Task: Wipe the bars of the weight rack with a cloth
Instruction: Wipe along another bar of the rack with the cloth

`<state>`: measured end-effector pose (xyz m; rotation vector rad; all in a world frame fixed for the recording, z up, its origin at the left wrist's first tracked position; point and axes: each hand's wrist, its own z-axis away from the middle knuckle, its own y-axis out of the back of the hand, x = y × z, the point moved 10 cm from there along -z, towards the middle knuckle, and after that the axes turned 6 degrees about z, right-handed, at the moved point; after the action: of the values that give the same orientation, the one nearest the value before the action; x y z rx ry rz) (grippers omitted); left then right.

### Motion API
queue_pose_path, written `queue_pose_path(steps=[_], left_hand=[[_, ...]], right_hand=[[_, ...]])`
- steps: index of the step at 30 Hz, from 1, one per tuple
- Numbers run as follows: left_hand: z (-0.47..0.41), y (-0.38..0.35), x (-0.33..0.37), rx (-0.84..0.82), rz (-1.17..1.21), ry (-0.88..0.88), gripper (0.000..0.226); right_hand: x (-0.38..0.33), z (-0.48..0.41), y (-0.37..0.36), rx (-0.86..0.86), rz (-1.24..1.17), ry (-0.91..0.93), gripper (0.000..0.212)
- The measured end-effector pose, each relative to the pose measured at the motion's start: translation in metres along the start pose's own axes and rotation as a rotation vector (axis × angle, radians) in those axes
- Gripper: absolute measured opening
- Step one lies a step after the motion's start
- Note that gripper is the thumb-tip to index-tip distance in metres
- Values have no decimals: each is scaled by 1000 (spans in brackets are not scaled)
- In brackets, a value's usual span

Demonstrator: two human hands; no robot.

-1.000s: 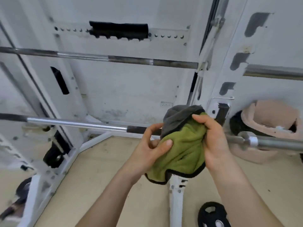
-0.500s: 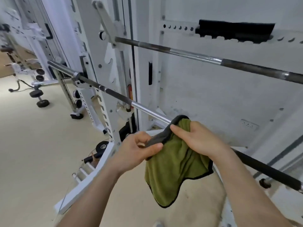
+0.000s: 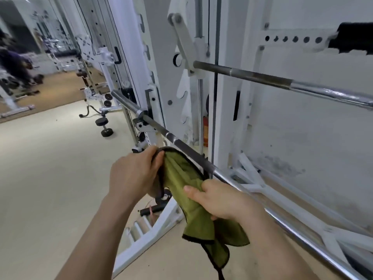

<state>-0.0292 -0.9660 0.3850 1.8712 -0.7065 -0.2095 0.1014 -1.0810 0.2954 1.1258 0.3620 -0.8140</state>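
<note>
On the weight rack (image 3: 161, 47) are two bars, the upper bar (image 3: 282, 81) and the lower bar (image 3: 177, 141); before it, one green cloth (image 3: 181, 178) and two hands, the left hand (image 3: 133, 174) and the right hand (image 3: 220, 201); left of it, one dumbbell (image 3: 104, 127).

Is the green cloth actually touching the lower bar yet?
Cannot tell. In the head view the dark top edge of the cloth runs right along the lower bar, but neither contact nor a gap shows plainly.

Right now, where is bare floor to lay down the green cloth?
The beige floor left of the white metal rack base is bare, up to the black dumbbell. Crowded under the lower steel bar: a black handle and white struts.
</note>
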Motion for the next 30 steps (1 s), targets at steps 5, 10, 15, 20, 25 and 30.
queue_pose_path(steps=[5,10,15,20,25,30], left_hand=[[-56,-32,-86,25,599,300,29],[-138,-36,-160,246,1044,335,22],[-254,-26,-229,355,1222,192,18],[-386,-47,-265,184,1384,14,7],[-458,-116,-219,-231,998,-314,51],[-413,-249,-224,-823,264,-526,80]], right_hand=[[-54,-83,3,69,-616,130,38],[-130,-169,1,2,-1076,239,26],[-221,-282,23,-18,-1374,334,33],[-285,-386,69,105,-1561,328,27],[-240,-448,100,348,-1050,56,8],[-188,-442,98,587,95,-238,22]])
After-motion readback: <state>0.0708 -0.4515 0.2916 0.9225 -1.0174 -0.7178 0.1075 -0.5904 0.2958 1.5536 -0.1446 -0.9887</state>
